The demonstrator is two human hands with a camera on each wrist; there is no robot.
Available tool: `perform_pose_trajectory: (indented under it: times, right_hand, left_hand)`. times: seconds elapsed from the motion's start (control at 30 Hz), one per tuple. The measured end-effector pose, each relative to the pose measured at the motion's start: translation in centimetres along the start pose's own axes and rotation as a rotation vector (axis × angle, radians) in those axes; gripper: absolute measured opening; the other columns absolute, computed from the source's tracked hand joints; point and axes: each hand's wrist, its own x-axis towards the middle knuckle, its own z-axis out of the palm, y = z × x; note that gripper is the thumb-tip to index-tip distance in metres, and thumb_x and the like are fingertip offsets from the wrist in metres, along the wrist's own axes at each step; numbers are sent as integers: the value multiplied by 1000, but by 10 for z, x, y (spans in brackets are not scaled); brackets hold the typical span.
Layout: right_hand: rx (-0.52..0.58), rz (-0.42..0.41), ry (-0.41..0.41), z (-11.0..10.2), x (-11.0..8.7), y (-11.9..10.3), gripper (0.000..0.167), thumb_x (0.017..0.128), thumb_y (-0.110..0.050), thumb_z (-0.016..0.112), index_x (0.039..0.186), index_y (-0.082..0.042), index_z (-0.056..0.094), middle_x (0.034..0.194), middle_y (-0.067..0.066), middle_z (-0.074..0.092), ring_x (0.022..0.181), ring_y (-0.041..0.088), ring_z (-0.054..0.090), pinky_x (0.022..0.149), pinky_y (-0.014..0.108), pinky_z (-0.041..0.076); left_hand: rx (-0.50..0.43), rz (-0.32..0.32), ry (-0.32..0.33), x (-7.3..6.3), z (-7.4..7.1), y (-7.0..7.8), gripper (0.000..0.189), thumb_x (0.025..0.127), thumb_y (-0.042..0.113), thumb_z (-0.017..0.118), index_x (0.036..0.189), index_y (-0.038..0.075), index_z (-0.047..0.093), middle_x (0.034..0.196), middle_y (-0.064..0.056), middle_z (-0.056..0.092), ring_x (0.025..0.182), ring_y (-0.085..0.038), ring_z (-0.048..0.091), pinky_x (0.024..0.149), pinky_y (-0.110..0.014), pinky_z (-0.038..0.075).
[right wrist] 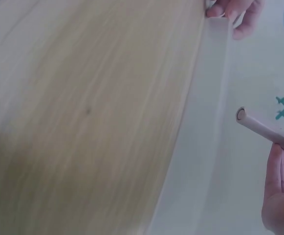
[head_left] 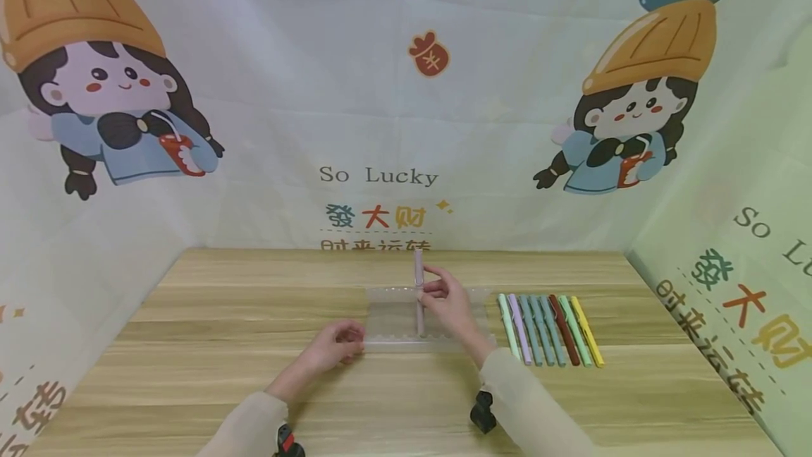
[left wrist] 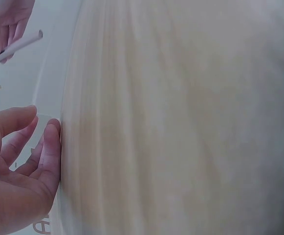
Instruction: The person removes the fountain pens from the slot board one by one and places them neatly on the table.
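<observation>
My right hand (head_left: pixel 447 302) pinches a pale pink capped pen (head_left: pixel 419 270) between thumb and fingers. The pen points away from me, above a clear plastic pen rack (head_left: pixel 387 316) with notched edges. In the right wrist view the pen's round end (right wrist: pixel 241 114) faces the camera, apart from the rack's long front strip (right wrist: pixel 195 122). At the rack's left end, my left hand (head_left: pixel 336 344) holds the corner with its thumb and fingertips. The left wrist view shows these fingers (left wrist: pixel 53 147) bent beside the strip's end, low against the wooden table.
Several capped pens (head_left: pixel 548 330) in mint, lavender, grey-blue, dark red, green and yellow lie side by side right of the rack. They rest on the wood-grain table (head_left: pixel 222 316). A printed cloth (head_left: pixel 285 90) hangs behind and along both sides.
</observation>
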Motion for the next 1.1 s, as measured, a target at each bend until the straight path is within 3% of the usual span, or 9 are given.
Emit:
perform_pose_trajectory:
  times: [0.4, 0.7, 1.1]
  right_hand:
    - [-48, -19, -14, -30, -11, -4, 45, 76, 9, 60, 119, 1, 49, 85, 20, 60, 77, 31, 58, 65, 31, 50]
    - [-162, 76, -10, -62, -18, 0, 45, 78, 1, 63, 121, -5, 50, 88, 12, 61, 80, 25, 58, 65, 32, 50]
    - [-242, 117, -16, -111, -25, 7, 43, 80, 0, 59, 122, -2, 48, 92, 17, 60, 80, 25, 57, 64, 34, 50]
  left_hand:
    - [3, -9, 4, 2, 0, -1, 19, 82, -4, 55, 100, -10, 51, 86, -11, 56, 73, -19, 53, 60, -33, 49]
    - [11, -6, 4, 1, 0, -2, 20, 82, -4, 55, 100, -10, 51, 88, -12, 56, 74, -19, 54, 60, -33, 49]
    - [4, -13, 12, 0, 1, -1, 20, 82, -2, 56, 100, -10, 51, 88, -11, 56, 74, -19, 53, 60, -34, 49]
